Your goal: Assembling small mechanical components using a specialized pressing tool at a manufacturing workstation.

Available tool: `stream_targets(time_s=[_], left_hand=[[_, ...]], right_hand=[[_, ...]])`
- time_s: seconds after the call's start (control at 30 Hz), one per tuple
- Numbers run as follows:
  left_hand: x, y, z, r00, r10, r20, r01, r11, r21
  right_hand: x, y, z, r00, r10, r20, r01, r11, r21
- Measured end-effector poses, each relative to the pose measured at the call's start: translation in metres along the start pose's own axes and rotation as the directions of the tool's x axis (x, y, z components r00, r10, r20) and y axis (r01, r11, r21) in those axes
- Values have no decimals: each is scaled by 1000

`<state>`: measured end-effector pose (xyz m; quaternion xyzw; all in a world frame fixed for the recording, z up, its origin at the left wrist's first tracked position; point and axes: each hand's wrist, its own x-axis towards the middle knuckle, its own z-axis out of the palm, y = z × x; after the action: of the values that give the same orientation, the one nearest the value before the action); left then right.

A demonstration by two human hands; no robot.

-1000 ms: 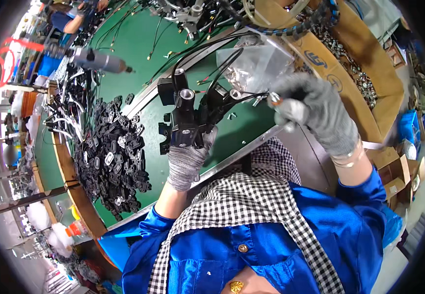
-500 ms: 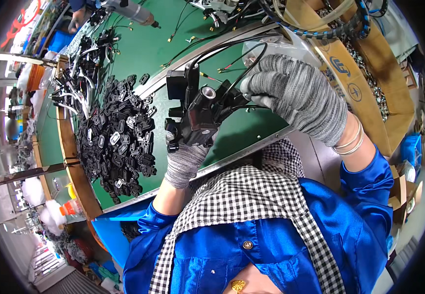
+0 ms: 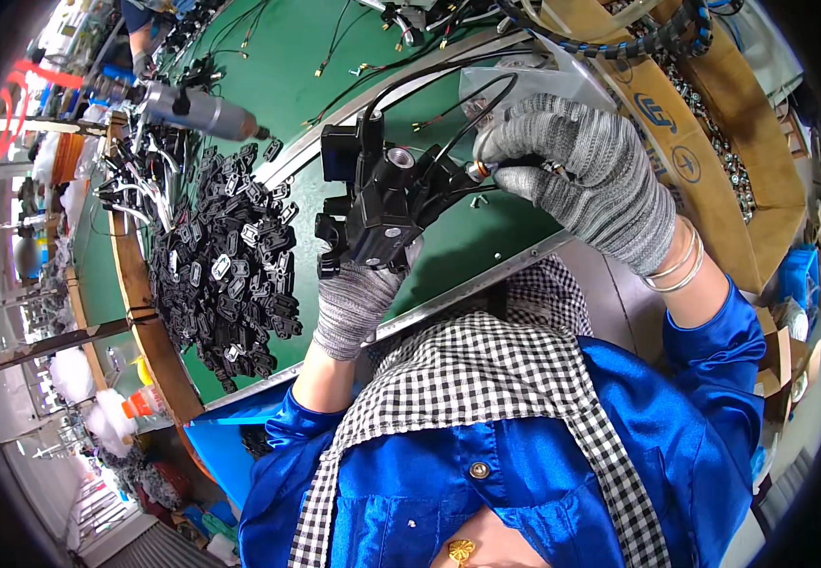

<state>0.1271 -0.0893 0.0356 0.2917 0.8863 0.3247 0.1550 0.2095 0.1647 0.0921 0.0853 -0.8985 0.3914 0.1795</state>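
My left hand, in a grey knitted glove, is closed around a black plastic assembly from below. The assembly has a round metal-lined socket on top, a boxy block at its left and black cables looping out of it. At its right end a small metal fitting with a copper-coloured ring sits at the thumb and fingertips of my right hand. That hand, gloved alike, is closed in a pinch; its fingers partly hide what they grip. A loose cable with thin coloured wire ends lies behind.
A heap of small black parts covers the green table's left side, with cable bundles behind. A grey power screwdriver hangs above it. A cardboard box with metal pieces stands right. Another person's hand is at far left.
The power screwdriver has swung left and nearer, over the heap. My right fingers have shifted, and the ringed metal fitting now shows at their tips. My left hand keeps its hold on the assembly.
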Motion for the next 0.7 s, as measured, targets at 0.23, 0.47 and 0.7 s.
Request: stream_targets(time_s=[0.23, 0.47, 0.7], left_hand=[[2, 7, 0, 998, 23, 50, -24, 1000, 11], [2, 9, 0, 973, -141, 182, 140, 990, 15], [-5, -4, 6, 997, -6, 77, 6, 1000, 1]], right_hand=[[0, 2, -1, 999, -30, 27, 29, 999, 45], [-5, 2, 5, 980, 188, -58, -172, 962, 213], [-8, 4, 9, 971, 217, -96, -191, 955, 228]])
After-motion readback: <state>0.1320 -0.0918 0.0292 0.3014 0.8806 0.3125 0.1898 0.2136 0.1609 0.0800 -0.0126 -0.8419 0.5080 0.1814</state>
